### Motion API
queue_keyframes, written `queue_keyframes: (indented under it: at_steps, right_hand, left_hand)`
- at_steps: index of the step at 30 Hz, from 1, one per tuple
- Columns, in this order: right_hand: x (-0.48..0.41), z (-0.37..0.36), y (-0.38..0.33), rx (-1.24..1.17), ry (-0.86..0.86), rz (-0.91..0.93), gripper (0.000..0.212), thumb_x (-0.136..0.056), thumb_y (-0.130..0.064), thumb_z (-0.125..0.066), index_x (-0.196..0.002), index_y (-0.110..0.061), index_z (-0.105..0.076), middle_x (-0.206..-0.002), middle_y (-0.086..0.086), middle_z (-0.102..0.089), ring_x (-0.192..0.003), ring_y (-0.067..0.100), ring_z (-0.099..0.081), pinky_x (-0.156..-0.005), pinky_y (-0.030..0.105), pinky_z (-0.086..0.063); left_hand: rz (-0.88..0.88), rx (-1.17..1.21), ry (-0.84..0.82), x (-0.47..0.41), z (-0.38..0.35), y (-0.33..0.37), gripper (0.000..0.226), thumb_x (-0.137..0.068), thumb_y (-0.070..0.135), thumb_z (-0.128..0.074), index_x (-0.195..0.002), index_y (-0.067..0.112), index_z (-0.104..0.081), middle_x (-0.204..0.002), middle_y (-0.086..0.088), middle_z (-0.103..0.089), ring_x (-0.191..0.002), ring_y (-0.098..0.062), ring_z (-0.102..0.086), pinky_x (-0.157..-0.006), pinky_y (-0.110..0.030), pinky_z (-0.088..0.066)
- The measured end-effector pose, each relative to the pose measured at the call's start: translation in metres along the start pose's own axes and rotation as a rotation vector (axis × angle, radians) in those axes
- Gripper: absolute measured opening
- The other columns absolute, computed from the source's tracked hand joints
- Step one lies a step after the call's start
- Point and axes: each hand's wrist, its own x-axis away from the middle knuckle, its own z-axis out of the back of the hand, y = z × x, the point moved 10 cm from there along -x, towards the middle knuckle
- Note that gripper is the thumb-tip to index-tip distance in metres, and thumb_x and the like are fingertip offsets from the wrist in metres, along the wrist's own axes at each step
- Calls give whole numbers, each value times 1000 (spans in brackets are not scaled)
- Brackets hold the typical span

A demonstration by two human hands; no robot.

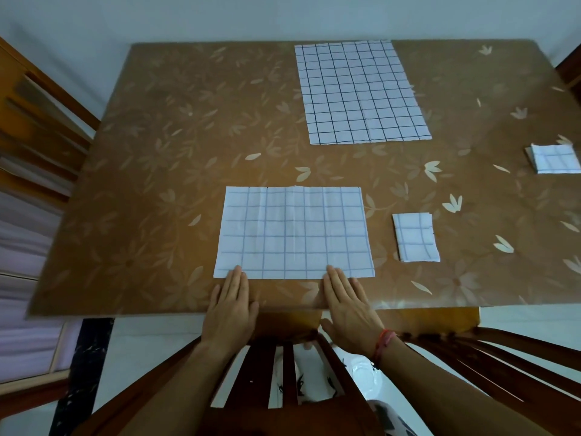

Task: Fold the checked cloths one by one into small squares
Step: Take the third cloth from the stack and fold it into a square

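White checked cloth (pixel 294 232) lay just beyond both hands. Left hand (pixel 231 305) and right hand (pixel 349 309) rested flat, fingers straight, grasping nothing, tips touching its near edge. On the glossy table (pixel 157 184) it might slide, skewing the fold.

Open tabletop (pixel 151 171) left; folded square (pixel 415 237) right

Four checked cloths lie on one table (pixel 157 184): one large flat cloth (pixel 361 92), one half-folded cloth (pixel 294 234) and two small folded squares, the nearer square (pixel 415 237) and the farther square (pixel 555 158). Two hands show, the left hand (pixel 231 306) and the right hand (pixel 349 313), with one red wrist band (pixel 385 341). Three wooden chairs are plain: the left chair (pixel 34 121), the middle chair (pixel 283 366) and the right chair (pixel 503 357).
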Motion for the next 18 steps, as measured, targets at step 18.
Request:
queue_keyframes:
  at_steps: [18]
  right_hand:
    - [24,19,61,-193,-2,-188,79,-92,-37,-47,-152,-2,-11,-161,13,-8,-149,27,-7,-122,41,-13]
  left_hand:
    - [77,77,26,-3,23,11,63,-100,39,-38,-152,8,-22,-162,-10,-7,-149,-24,-4,-120,-42,-12]
